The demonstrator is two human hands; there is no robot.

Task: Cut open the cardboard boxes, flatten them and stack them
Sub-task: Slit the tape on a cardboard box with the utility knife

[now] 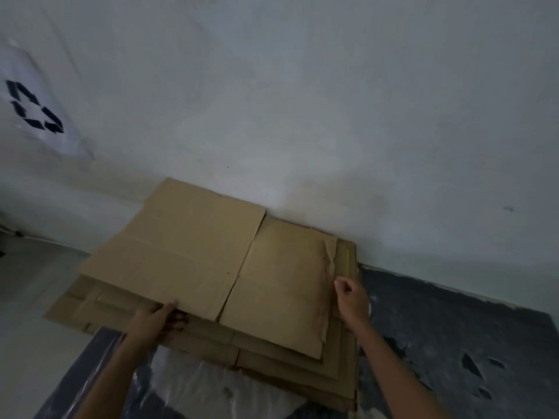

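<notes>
The left hand (160,316) grips the near edge of the flattened box (187,252), thumb on top and fingers underneath. The right hand (352,300) is curled at that sheet's torn right edge; whether it pinches anything, I cannot tell. The sheet lies atop the stack (341,382), which sits against the wall (302,116). This looks like the stacking step. The next move probably calls for letting go and squaring the sheet. No unflattened box shows.

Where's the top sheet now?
The top sheet sits on the cardboard stack against the wall, mid head view; left hand grips its near edge, right hand by its right edge.
</notes>
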